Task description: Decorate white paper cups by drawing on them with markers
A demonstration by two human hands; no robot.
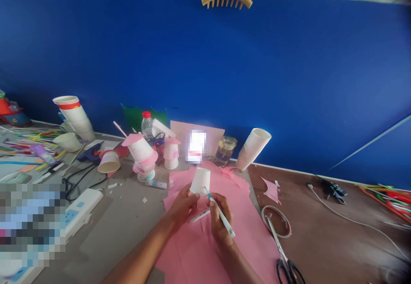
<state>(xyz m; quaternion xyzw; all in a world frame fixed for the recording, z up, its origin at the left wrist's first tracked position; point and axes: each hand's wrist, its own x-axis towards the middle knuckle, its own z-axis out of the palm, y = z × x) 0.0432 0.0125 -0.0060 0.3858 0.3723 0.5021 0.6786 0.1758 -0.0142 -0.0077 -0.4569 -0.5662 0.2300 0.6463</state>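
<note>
My left hand (185, 202) grips a white paper cup (201, 180) by its lower left side, the cup upside down with its narrow end up. In my right hand (221, 217) is a white marker (224, 222) with a blue band, its tip touching or very near the cup's lower right side. Beneath both hands lies a large sheet of pink paper (250, 237). A small white stick-like piece (199, 216), perhaps a marker cap or pen, shows between my hands, partly hidden.
Left of the sheet stand pink-decorated cups (143, 153) and a power strip (80, 211). Behind are a phone (195, 147), a glass jar (225, 150) and stacked cups (253, 147). Tape (276, 221) and scissors (282, 254) lie right. A blue partition (205, 61) closes the back.
</note>
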